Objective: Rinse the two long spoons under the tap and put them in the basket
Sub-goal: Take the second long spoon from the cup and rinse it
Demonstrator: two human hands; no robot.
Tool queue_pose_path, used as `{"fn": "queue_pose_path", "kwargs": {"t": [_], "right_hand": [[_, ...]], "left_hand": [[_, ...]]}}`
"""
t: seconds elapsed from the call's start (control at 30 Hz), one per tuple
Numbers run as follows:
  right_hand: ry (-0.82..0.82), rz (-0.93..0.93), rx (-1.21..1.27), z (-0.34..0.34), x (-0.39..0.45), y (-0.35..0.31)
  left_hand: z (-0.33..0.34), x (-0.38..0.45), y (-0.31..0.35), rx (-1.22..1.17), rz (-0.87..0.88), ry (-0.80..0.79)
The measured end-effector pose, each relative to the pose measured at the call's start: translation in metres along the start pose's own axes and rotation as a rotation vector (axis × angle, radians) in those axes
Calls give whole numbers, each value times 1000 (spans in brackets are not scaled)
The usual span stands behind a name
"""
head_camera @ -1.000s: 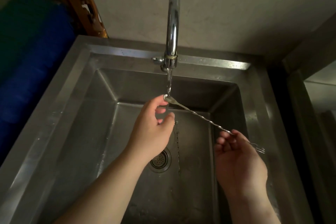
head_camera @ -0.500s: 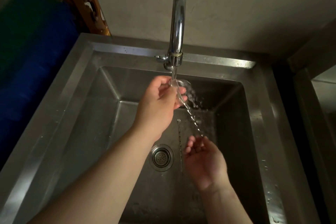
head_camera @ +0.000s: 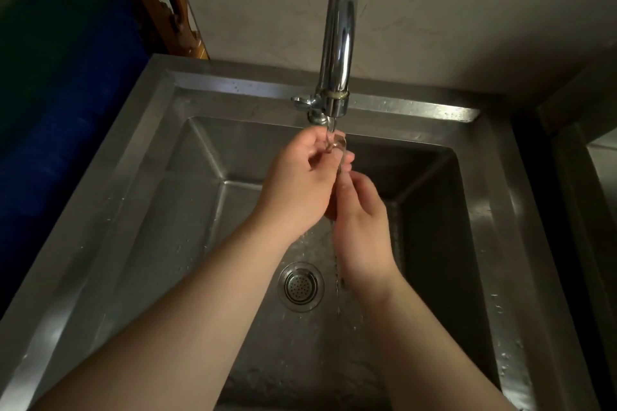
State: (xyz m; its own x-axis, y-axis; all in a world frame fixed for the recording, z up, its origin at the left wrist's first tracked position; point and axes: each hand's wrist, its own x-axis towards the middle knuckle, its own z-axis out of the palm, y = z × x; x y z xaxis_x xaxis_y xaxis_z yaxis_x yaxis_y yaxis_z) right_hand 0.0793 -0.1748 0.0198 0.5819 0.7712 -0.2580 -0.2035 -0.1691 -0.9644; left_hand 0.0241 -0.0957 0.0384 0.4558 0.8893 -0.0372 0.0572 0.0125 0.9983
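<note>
Long twisted-handle steel spoon (head_camera: 341, 157): centre frame, upright under curved chrome tap (head_camera: 337, 43), bowl in running water. Left hand (head_camera: 297, 183) pinches bowl end; right hand (head_camera: 362, 220) closed around handle. Below: stainless steel sink (head_camera: 167, 210), round drain (head_camera: 300, 287).

Both hands meet under the tap (head_camera: 337, 33) above a steel sink (head_camera: 187, 197). The left hand (head_camera: 297, 183) pinches the bowl end of a long spoon (head_camera: 341, 147) right beneath the spout, where water runs onto it. The right hand (head_camera: 362, 220) is closed around the shaft just below, touching the left. The twisted handle hangs down past the wrist, near the drain (head_camera: 300, 287).
</note>
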Motion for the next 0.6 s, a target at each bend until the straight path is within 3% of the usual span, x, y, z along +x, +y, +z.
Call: {"fn": "queue_pose_path", "kwargs": {"t": [0.27, 0.47, 0.6], "right_hand": [[29, -108, -44, 10, 17, -13], [-73, -97, -31, 8, 19, -5], [-45, -89, -27, 8, 22, -3]], "left_hand": [[-13, 8, 1, -69, -55, -8], [-14, 11, 4, -72, -91, 35], [-14, 10, 6, -28, -95, 23]]}}
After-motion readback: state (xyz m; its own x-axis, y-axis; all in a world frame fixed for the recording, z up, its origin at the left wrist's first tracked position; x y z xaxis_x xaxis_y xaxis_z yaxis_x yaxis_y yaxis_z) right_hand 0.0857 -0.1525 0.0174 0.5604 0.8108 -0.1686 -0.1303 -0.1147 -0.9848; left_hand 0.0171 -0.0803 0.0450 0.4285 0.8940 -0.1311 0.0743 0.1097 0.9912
